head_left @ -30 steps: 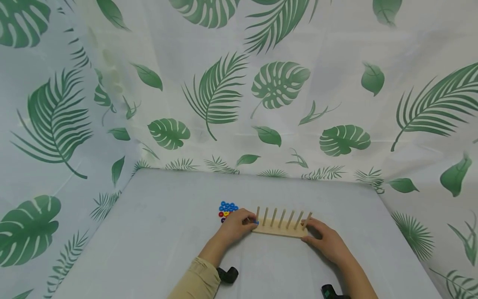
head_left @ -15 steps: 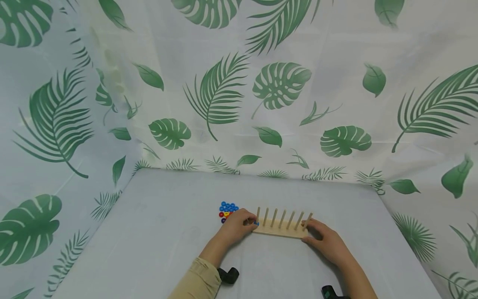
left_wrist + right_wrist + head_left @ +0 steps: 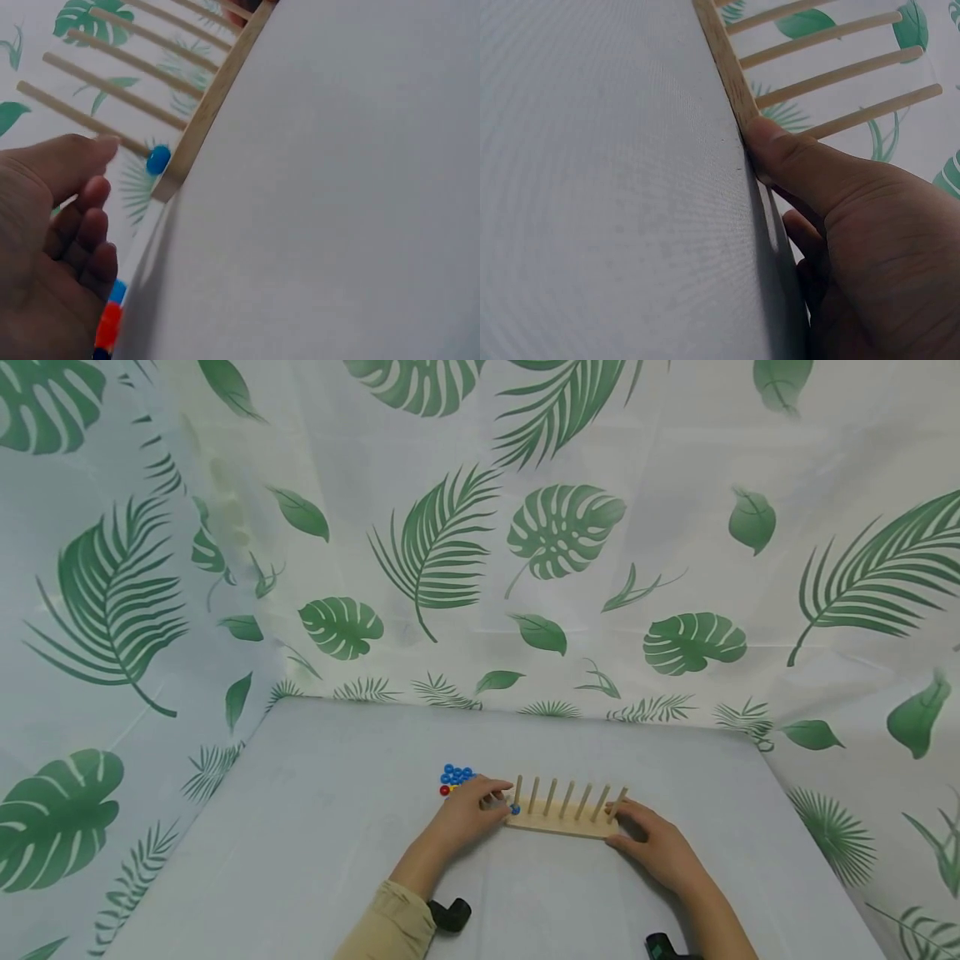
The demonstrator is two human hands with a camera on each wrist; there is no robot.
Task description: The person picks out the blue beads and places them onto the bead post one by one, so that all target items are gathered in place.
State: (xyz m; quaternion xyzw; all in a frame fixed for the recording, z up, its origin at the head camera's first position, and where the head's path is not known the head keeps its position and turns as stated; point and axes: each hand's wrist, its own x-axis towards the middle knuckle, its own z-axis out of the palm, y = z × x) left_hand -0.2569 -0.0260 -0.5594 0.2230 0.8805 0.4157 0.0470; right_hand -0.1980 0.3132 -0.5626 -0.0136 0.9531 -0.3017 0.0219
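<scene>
A wooden board [image 3: 564, 825] with several upright pegs lies on the white table. One blue bead [image 3: 515, 810] sits low on its leftmost peg, and the left wrist view shows that blue bead [image 3: 158, 160] against the base. My left hand [image 3: 468, 814] is beside that peg with fingers parted and nothing between them; in the left wrist view the left hand [image 3: 56, 225] has its thumb near the peg. My right hand [image 3: 660, 847] grips the board's right end, and in the right wrist view the right hand [image 3: 870, 232] has its thumb on the edge.
Loose blue beads [image 3: 457, 773] and a red bead [image 3: 445, 791] lie just left of the board, partly behind my left hand. A leaf-patterned curtain [image 3: 562, 635] stands along the table's back and sides. Black devices [image 3: 452, 916] show at both wrists.
My left hand has let go of the blue bead and drawn slightly left, its fingers parting. The bead now shows on the leftmost peg. My right hand has stayed put.
</scene>
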